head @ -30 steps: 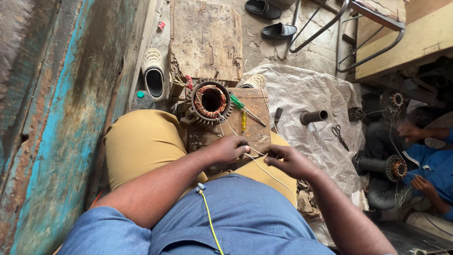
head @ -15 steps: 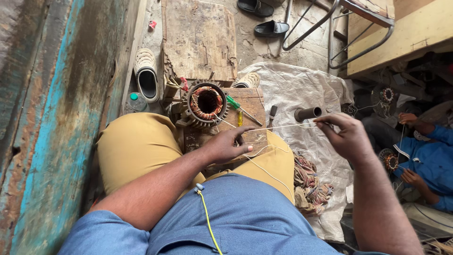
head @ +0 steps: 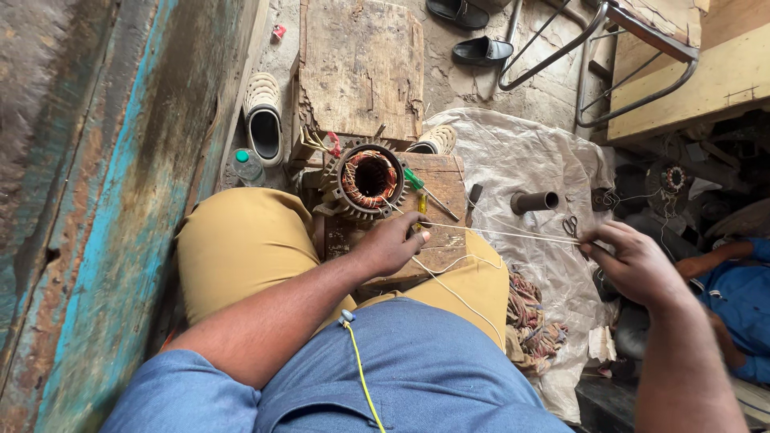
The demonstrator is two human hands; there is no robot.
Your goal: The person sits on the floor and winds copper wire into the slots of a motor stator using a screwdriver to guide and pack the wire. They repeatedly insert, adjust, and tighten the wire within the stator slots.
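Observation:
My left hand [head: 391,244] pinches one end of a thin white cord [head: 497,233] over the wooden block [head: 439,175] on my lap. My right hand [head: 628,263] grips the other end far out to the right, so the cord runs taut between them. A slack loop of the same cord hangs down over my thigh. Just beyond my left hand sits a round motor stator [head: 369,180] with copper windings. A green-handled screwdriver [head: 428,190] lies on the block next to it.
A metal tube [head: 535,201] and small scissors [head: 570,226] lie on the white sheet [head: 513,152] to the right. A tangle of old wire [head: 533,317] rests by my right knee. A worn plank [head: 361,68], sandals and a small bottle [head: 247,166] lie ahead. Another person in blue [head: 734,301] works at right.
My right hand has drawn away from my left, from close together to far right, pulling the white cord out taut. My left hand stays on the block.

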